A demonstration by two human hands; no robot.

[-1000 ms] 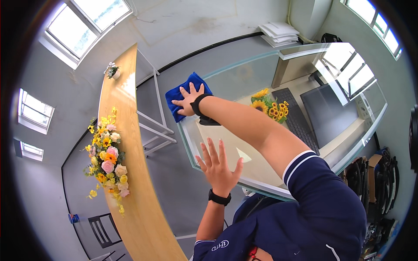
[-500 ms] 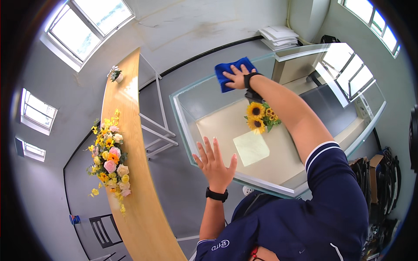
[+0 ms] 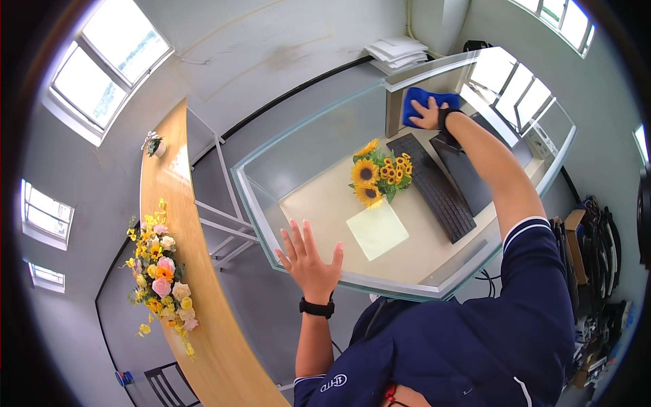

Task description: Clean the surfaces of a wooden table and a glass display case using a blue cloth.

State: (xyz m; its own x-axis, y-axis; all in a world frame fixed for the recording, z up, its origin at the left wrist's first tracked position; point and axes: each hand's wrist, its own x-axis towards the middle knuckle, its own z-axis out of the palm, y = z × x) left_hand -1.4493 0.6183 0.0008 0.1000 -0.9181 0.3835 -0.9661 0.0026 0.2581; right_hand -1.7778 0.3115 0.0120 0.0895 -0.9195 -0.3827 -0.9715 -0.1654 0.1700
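Head view. Blue cloth (image 3: 419, 94): on the glass-topped bench (image 3: 312, 163), far side, right of centre. Right hand (image 3: 428, 117): splayed over the cloth, no visible grip. Left hand (image 3: 308, 271): open, fingers spread, by the near edge; contact unclear. Sunflowers (image 3: 366, 173), black keyboard (image 3: 434, 190): seen through glass. Risk: uneven palm pressure could bunch the cloth; overreach could drop it.

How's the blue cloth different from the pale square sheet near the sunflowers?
The blue cloth is deep blue, but the pale sheet is a light yellowish green. The cloth is rumpled, while the sheet looks flat. The right hand rests on the cloth; neither hand covers the sheet. Both look plain.
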